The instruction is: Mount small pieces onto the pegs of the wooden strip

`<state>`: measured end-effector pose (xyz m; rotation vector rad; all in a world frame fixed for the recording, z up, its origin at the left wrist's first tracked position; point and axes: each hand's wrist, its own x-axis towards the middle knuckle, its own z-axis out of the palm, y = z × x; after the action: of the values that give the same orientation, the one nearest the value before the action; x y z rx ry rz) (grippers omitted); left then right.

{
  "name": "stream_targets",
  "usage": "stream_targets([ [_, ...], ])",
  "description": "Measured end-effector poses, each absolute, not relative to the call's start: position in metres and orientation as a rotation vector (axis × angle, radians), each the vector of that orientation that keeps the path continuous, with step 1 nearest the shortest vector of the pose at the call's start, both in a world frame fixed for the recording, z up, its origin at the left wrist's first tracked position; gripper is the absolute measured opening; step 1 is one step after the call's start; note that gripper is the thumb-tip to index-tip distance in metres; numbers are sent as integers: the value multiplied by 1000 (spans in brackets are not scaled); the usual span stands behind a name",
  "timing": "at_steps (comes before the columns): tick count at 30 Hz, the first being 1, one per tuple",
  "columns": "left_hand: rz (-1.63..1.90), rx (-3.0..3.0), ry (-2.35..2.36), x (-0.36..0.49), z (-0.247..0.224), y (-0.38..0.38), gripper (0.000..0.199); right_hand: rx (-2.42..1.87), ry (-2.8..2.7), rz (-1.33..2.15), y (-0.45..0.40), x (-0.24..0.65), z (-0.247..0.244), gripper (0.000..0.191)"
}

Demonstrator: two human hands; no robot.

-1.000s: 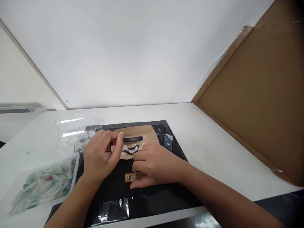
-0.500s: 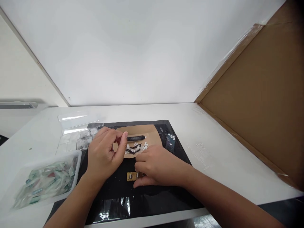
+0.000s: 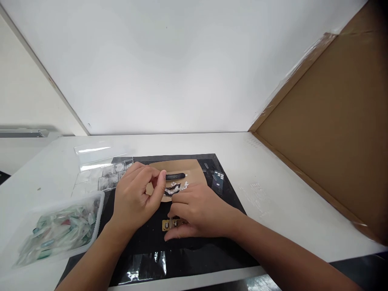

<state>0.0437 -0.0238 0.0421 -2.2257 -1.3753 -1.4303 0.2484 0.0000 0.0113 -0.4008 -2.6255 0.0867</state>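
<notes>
My left hand (image 3: 138,192) is closed in a pinch, thumb against the fingertips, beside a black rounded bar (image 3: 176,176). Whatever lies in the pinch is too small or hidden to make out. My right hand (image 3: 195,212) curls over a small gold-coloured strip (image 3: 165,225) with round silver pieces on it, thumb on the near side and fingers on the far side. Its right part is hidden beneath the hand. Just beyond lies a brown sheet (image 3: 194,167), bearing the black bar, small white bits (image 3: 184,186) and dark curved scraps (image 3: 172,187).
A black mat (image 3: 182,258) lies under the work. To the left stand a white tub (image 3: 101,202) of small plastic packets and a clear compartment box (image 3: 110,180) with its lid raised. A dark card with white dots (image 3: 218,182) lies right. Cardboard (image 3: 327,133) borders the right side.
My right hand has slid slightly left along the gold-coloured strip, and its thumb reaches further left. My left hand has shifted a little to the right, over the black bar's left end.
</notes>
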Motion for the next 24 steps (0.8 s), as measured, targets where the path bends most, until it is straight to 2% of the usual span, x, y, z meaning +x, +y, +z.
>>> stream_targets([
  [5,-1428,-2235,-1388,44,42,-24,20,-433,-2653,30,-6,240,5,56],
  [17,-1399,-2271,-1404,43,38,-23,19,-476,-2702,83,-4,242,9,51],
  [24,-1394,-2260,-1391,43,39,-23,20,-430,-2465,475,9,253,23,36],
])
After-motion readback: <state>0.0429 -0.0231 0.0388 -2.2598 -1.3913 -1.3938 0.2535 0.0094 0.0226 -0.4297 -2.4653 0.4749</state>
